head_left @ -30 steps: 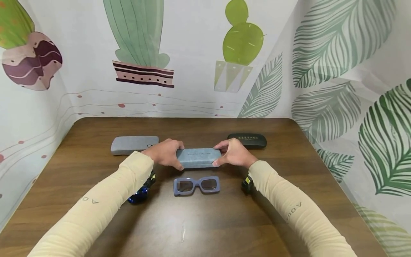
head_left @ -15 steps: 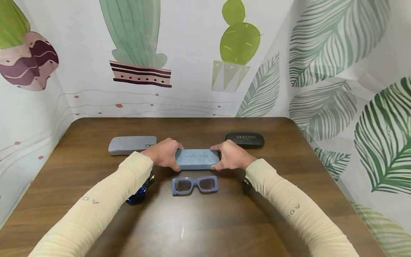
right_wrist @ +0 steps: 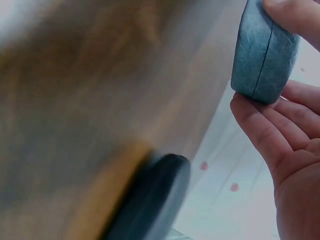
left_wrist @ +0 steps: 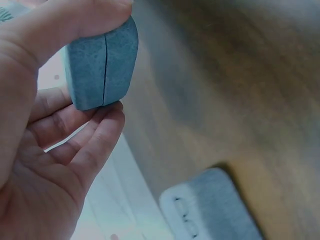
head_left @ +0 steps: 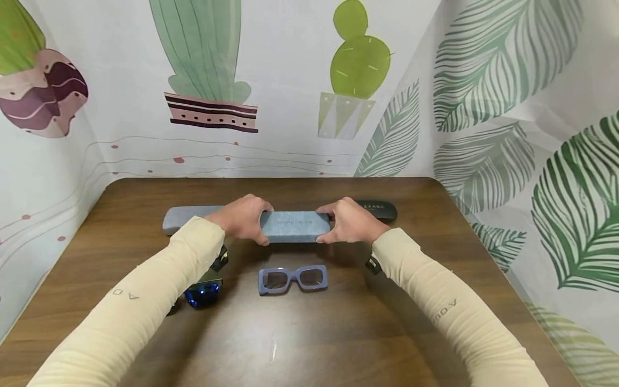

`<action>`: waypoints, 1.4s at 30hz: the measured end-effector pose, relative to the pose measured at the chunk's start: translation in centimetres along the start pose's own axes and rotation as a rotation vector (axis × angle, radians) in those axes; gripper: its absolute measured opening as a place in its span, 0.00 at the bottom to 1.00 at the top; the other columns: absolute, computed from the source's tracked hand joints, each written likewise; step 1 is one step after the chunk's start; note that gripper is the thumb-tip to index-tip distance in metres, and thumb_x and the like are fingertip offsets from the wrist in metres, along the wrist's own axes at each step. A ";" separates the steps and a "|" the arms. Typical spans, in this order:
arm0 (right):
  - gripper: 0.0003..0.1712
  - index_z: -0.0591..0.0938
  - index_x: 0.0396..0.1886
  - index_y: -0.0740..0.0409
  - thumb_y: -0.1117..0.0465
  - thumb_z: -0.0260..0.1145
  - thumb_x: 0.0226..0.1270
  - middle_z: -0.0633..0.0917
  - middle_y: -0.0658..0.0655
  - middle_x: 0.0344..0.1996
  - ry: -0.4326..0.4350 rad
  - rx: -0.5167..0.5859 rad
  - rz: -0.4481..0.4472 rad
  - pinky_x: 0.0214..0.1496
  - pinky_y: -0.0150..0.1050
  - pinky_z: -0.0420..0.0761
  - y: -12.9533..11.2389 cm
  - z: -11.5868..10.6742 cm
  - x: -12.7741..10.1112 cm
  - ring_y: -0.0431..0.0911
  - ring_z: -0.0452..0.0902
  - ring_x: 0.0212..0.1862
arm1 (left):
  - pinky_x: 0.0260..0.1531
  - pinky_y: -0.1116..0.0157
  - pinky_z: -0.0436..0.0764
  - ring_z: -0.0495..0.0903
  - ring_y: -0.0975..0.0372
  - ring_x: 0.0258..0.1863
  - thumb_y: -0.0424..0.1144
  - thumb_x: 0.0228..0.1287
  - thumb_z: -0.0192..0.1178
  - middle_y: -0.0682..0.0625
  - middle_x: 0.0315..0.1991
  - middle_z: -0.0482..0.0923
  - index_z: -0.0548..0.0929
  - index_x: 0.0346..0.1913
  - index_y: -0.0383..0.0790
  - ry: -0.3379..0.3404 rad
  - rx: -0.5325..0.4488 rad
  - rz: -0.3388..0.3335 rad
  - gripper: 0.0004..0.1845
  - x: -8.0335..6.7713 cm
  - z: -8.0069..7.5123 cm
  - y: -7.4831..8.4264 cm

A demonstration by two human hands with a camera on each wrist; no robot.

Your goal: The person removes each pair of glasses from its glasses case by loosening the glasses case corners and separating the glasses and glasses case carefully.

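A blue-grey glasses case (head_left: pixel 296 228) is held level between both hands, its lid closed along the seam that shows in both wrist views. At its left end, my left hand (head_left: pixel 244 217) pinches it with the thumb on the near side and fingers on the far side. My right hand (head_left: pixel 352 221) grips the other end the same way. In the left wrist view the case end (left_wrist: pixel 92 70) stands apart from the table, with a shadow on the wood. Lilac-framed glasses (head_left: pixel 292 279) lie on the table just in front.
A grey glasses case (head_left: pixel 186 217) lies behind the left hand, partly hidden by it. Behind the right hand lies a black glasses case (head_left: pixel 382 209) with gold lettering. Blue-lensed sunglasses (head_left: pixel 203 294) rest beside the left forearm. A patterned cloth (head_left: pixel 290 107) hangs behind the wooden table (head_left: pixel 338 338).
Both hands have raised the blue-grey case and shifted it away from the lilac glasses, toward the back. The hands now cover more of the grey and black cases, and the sunglasses show more fully.
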State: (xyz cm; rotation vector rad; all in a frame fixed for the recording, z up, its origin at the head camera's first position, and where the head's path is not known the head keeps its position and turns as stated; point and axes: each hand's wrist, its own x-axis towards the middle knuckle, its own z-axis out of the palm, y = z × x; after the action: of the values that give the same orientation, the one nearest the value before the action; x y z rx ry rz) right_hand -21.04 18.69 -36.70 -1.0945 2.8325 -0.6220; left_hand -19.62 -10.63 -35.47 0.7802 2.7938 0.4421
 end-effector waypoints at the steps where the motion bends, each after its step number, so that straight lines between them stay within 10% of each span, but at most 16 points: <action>1: 0.38 0.88 0.55 0.63 0.46 0.85 0.46 0.91 0.51 0.33 0.007 0.000 -0.004 0.36 0.33 0.80 -0.1 -0.3 0.1 0.37 0.78 0.30 | 0.50 0.56 0.83 0.81 0.56 0.44 0.47 0.44 0.82 0.42 0.53 0.86 0.84 0.59 0.31 0.004 -0.002 -0.002 0.38 0.0 -0.3 0.0; 22: 0.40 0.87 0.59 0.58 0.44 0.85 0.47 0.92 0.52 0.36 0.005 -0.038 0.047 0.41 0.37 0.79 -1.3 -5.4 3.2 0.41 0.79 0.33 | 0.43 0.58 0.80 0.80 0.57 0.40 0.46 0.46 0.81 0.44 0.51 0.87 0.84 0.60 0.35 0.058 0.007 -0.004 0.37 0.4 -5.7 -0.4; 42: 0.40 0.87 0.59 0.59 0.46 0.86 0.47 0.92 0.53 0.39 0.022 -0.051 0.059 0.44 0.40 0.81 -0.5 -6.2 4.9 0.43 0.81 0.36 | 0.45 0.57 0.80 0.81 0.55 0.42 0.45 0.45 0.81 0.43 0.50 0.87 0.85 0.59 0.35 0.084 0.038 -0.024 0.35 1.9 -6.9 -0.7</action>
State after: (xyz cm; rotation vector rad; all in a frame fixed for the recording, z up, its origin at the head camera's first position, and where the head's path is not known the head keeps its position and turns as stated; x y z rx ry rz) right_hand -25.50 17.34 -30.26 -1.0139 2.9031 -0.5636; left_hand -23.44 -11.75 -29.46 0.7517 2.8942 0.4287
